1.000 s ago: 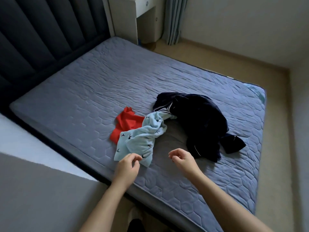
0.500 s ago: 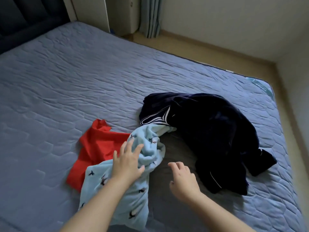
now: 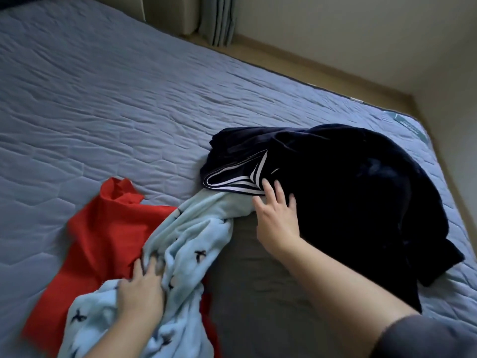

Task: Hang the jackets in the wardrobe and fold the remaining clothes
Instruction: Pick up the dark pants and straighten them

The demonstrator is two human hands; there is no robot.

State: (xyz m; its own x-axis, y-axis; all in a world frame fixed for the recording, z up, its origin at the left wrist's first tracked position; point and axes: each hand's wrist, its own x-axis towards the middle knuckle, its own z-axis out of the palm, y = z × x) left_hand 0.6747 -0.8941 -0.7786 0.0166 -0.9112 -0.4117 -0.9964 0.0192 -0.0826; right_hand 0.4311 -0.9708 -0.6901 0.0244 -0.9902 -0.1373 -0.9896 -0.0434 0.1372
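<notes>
A: Hands?
B: Left hand (image 3: 140, 289), 7 o'clock, fingers curled into pale blue fleece (image 3: 196, 233). Right hand (image 3: 277, 215) spread, touching navy jacket (image 3: 348, 197), 3 o'clock.
A: Surroundings?
B: Red garment (image 3: 103, 236) under fleece, 8 o'clock; all on mattress (image 3: 103, 99).

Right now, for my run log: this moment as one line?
left hand grips light-blue garment | right hand open, touching navy garment | red garment partly under light-blue garment | all on mattress
</notes>
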